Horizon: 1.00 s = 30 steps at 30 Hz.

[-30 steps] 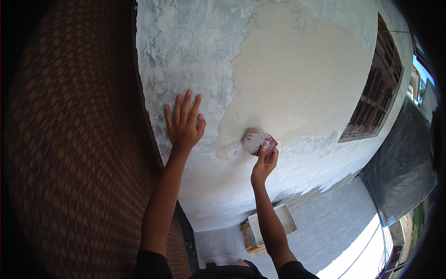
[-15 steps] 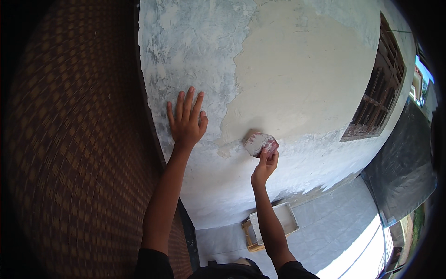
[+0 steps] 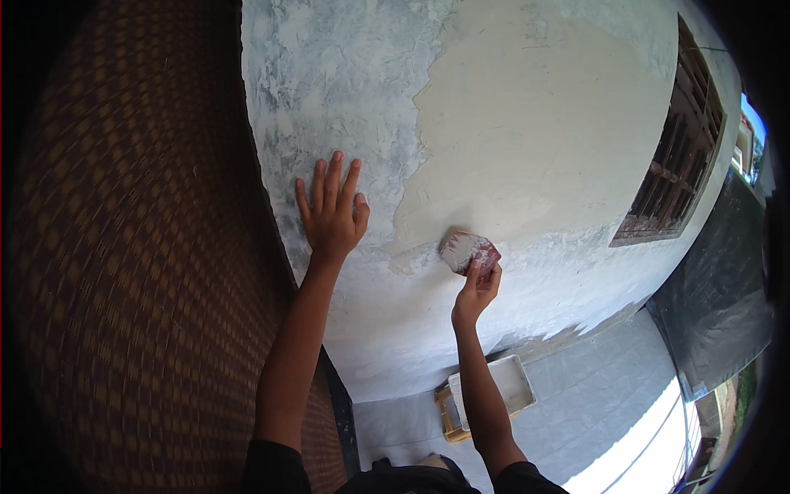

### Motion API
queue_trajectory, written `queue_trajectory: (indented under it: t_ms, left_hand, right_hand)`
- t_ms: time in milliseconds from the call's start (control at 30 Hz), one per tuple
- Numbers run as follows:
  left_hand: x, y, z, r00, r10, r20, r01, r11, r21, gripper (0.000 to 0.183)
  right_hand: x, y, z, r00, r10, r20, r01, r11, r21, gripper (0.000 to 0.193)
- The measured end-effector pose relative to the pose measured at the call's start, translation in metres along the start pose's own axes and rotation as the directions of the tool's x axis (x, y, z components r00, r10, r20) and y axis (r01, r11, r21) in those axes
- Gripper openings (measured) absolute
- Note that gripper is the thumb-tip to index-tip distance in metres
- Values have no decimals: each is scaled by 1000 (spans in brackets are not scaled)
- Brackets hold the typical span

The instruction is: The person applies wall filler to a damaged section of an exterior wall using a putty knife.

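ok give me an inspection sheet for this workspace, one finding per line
Surface: wall mottled grey-white at left, with a smoother cream patch beside it and whiter below.
Things in use: reddish flat scraper, smeared with pale paste.
Clutter: pale tray and yellowish frame on the grey ground sheet.
Hands: left hand spread, apparently flat against the wall; right hand gripping the scraper.
Cables: thin dark line near the window, possibly a wire.
Surroundings: woven panel left; barred window and dark sheet right.
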<state>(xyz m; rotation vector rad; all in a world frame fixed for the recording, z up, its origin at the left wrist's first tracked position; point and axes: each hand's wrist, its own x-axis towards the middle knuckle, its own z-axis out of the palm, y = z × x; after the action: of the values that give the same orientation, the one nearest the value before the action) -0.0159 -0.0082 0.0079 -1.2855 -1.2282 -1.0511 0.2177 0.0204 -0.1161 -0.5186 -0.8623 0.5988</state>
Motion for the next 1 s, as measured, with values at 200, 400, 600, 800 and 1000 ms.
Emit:
queue_trajectory:
  t_ms: [200, 400, 600, 800, 1000]
  left_hand:
    - [-1, -4, 0, 1000, 28, 1, -28, 1000, 0, 51]
    - [-2, -2, 0, 1000, 13, 7, -13, 1000, 13, 51]
    - [-2, -4, 0, 1000, 13, 10, -13, 1000, -2, 51]
    - [-3, -2, 1, 1000, 5, 6, -5, 1000, -11, 51]
    - [-2, -3, -1, 1000, 6, 8, -6, 1000, -16, 51]
  right_hand:
    - [-22, 13, 15, 888, -193, 416, 354, 865, -356, 26]
    - [0, -7, -6, 1000, 9, 12, -9, 1000, 13, 18]
    - [-22, 12, 2, 697, -250, 672, 609, 702, -370, 23]
    - [-2, -3, -7, 984, -56, 170, 84, 983, -165, 21]
    - [-24, 14, -6, 764, -235, 600, 527, 765, -371, 26]
